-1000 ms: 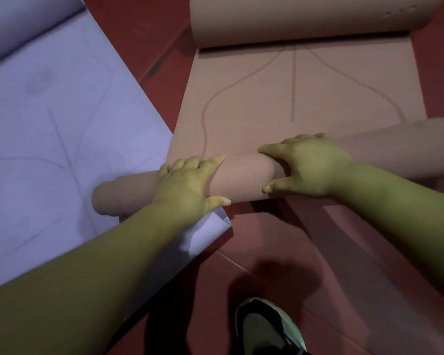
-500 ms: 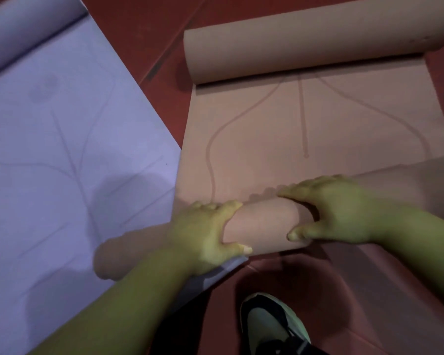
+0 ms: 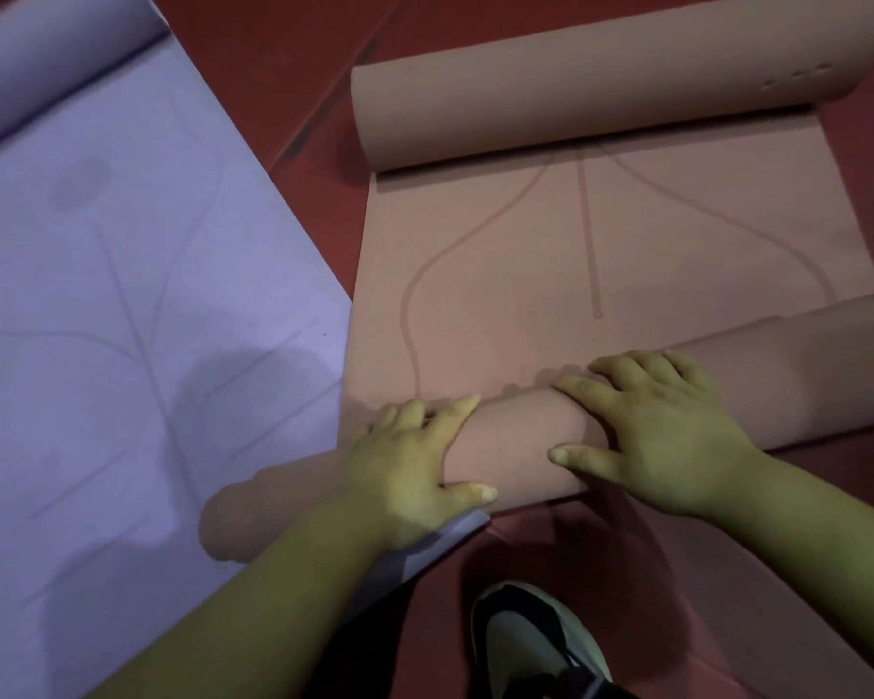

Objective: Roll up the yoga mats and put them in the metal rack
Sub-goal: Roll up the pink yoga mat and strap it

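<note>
1. Pink mat (image 3: 626,274) lies on the floor (image 3: 283,68), right of centre. Its near end is wound into a roll (image 3: 520,441) across the lower middle. Its far end is a loose curl (image 3: 601,88) at upper right.
2. Left hand (image 3: 404,471): fingers (image 3: 455,411) bent over the top of the roll, thumb tucked on the near face, gripping it.
3. Right hand (image 3: 667,436): fingers (image 3: 576,388) splayed and nearly straight, pressing flat on the roll and holding nothing closed.
4. Change over the last second: the view has tipped, so the roll sits lower in frame and more of the curl shows. Both hands keep the same hold and are now slightly closer together. The roll seems only a little nearer the end of the printed centre line, so it has gained little.
5. The roll runs askew. Its left end overhangs the purple mat (image 3: 122,320), and the purple corner is pinned below the left hand.
6. Judgement: rolling is early, with a long flat stretch left. The skew may telescope the roll if it isn't squared.
7. Purple mat lies flat at left, untouched. Shoe (image 3: 531,643) at bottom centre. Rack not in view.
</note>
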### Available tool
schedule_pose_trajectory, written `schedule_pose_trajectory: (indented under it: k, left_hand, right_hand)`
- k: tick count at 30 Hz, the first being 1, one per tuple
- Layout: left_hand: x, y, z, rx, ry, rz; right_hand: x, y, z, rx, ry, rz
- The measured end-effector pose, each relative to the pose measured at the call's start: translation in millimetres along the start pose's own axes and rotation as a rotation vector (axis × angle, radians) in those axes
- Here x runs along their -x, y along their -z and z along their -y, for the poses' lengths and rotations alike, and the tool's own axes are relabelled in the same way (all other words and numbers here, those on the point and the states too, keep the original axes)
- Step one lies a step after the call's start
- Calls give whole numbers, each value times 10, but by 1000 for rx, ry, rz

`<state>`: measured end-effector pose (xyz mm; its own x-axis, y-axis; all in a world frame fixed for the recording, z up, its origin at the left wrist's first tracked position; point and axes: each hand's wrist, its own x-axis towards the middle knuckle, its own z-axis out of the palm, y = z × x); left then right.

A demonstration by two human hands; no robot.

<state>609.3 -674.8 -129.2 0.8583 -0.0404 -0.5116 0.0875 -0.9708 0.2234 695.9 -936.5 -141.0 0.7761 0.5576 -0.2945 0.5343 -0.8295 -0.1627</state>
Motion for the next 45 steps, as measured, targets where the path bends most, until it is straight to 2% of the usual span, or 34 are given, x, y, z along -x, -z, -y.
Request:
schedule_pose_trajectory:
  k: [4, 9, 12, 15, 22, 31, 41, 45]
  left_hand:
    - [58, -164, -114, -74, 26, -127]
    - [-24, -70, -55, -9, 35, -97]
    - [-70, -33, -31, 18, 34, -64]
    - [-107, -2, -32, 1, 38, -72]
    - [47, -209, -133, -125, 65, -235]
    - [-98, -73, -77, -44, 88, -127]
    - [-45, -121, -162, -125, 186, -207]
    - [-106, -94, -113, -110, 169, -200]
  right_hand:
    - [-70, 79, 6, -1, -20, 69]
    - [-5, 125, 43, 73, -53, 136]
    - [45, 65, 71, 71, -45, 85]
    - [-43, 120, 49, 52, -77, 158]
    - [-226, 233, 19, 27, -74, 237]
    - [-66, 127, 54, 76, -86, 133]
    - [-437, 359, 9, 36, -75, 272]
    - [-472, 370, -8, 36, -83, 248]
